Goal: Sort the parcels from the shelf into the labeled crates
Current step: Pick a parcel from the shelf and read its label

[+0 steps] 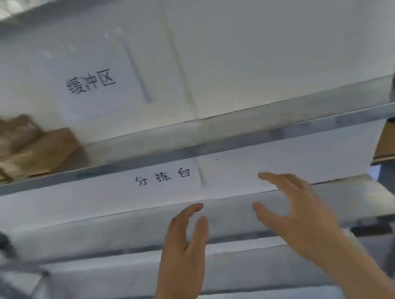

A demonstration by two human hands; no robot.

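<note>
Fingers of both hands spread, holding nothing | left hand [181, 252] | right hand [305, 215] | metal shelf [266, 133] | parcels [10, 150] far left

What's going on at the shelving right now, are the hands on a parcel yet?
Not yet. A person stands at a grey metal shelf unit, with both bare hands raised and empty in front of the lower shelf. The left hand and right hand are open, palms facing each other, holding nothing. The brown cardboard parcels sit stacked at the far left of the upper shelf, away from both hands. White paper signs with black Chinese characters hang behind each shelf level. No crates are clearly visible.
</note>
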